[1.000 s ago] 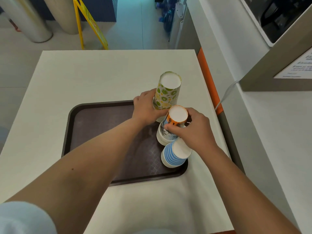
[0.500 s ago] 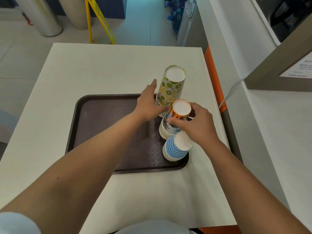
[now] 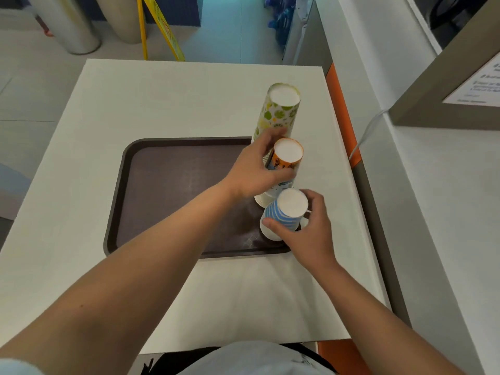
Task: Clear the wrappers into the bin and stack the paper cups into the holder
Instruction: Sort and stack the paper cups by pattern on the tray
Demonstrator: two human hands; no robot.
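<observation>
cup by left fingertips (image 3: 278,115): white, lime-green and yellow citrus print
cup in left fingers (image 3: 287,158): orange, dark leaf print
cup in right fingers (image 3: 284,215): blue-white wavy stripes
tray (image 3: 173,185): dark brown

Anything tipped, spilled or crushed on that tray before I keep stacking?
Nothing spilled or crushed. The lime-print stack, orange-topped stack and blue-striped cup all sit upside down at the right end of the brown tray. The left hand grips the orange-topped stack; the right hand holds the blue-striped cup. No wrappers show.
</observation>
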